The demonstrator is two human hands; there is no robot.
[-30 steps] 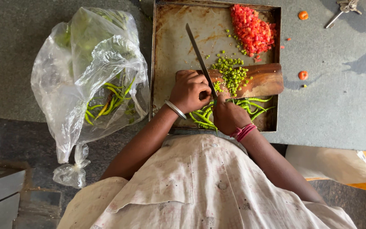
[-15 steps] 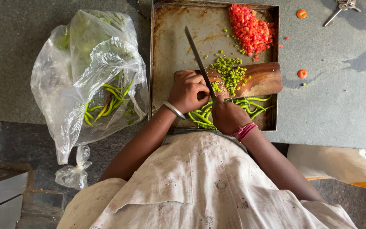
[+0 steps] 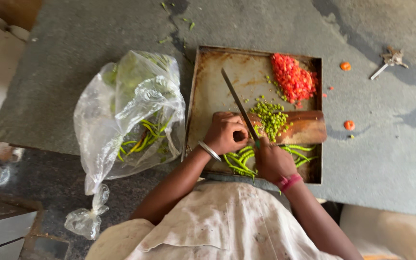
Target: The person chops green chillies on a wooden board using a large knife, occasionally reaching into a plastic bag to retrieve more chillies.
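Green chillies (image 3: 240,161) under the knife (image 3: 239,108) — wooden board (image 3: 304,127) in a metal tray (image 3: 203,96).

Left hand (image 3: 226,133) was curled shut over the chillies at the board's edge; right hand (image 3: 271,161) gripped the knife handle. Chillies judged light, thin, bendy, smooth-skinned and apt to roll — best bunched and pinned near the stems. Chopped green pieces (image 3: 270,118) lay on the board, chopped red pieces (image 3: 292,79) beyond; a plastic bag (image 3: 128,115) of more chillies sat beside the tray.
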